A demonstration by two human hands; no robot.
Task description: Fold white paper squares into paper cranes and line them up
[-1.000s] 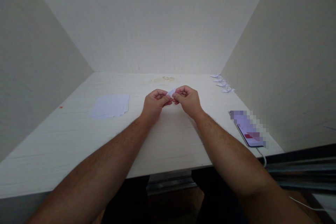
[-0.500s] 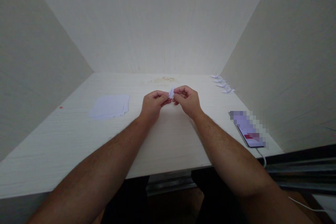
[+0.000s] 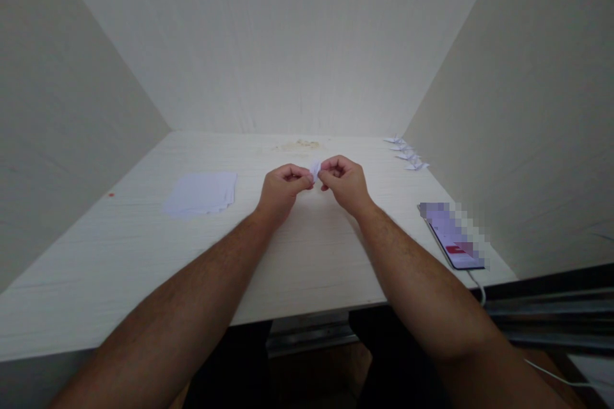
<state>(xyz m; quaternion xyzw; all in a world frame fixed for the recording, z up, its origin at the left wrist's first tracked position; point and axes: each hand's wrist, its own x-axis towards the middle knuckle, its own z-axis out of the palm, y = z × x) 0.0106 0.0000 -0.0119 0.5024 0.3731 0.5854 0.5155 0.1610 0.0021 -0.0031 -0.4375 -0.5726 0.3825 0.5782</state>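
Note:
Between my two hands, over the middle of the white table, is a small folded piece of white paper [image 3: 315, 170]. My left hand [image 3: 286, 186] pinches its left side between thumb and fingers. On the other side my right hand [image 3: 343, 180] grips it with thumb and forefinger, the remaining fingers curled. Fingertips cover much of the paper, so its exact folded shape is hard to make out.
A stack of white paper sheets [image 3: 204, 193] lies at left. Several folded paper figures [image 3: 407, 154] stand in a row along the right wall. Nearer on the right, a tablet or phone [image 3: 453, 236] is plugged into a white cable [image 3: 478, 287]. Walls enclose the table [image 3: 307, 255].
My left fingers have shifted slightly right along the folded paper, and my thumb covers more of it. Less of the paper shows now. Both hands keep hold of it.

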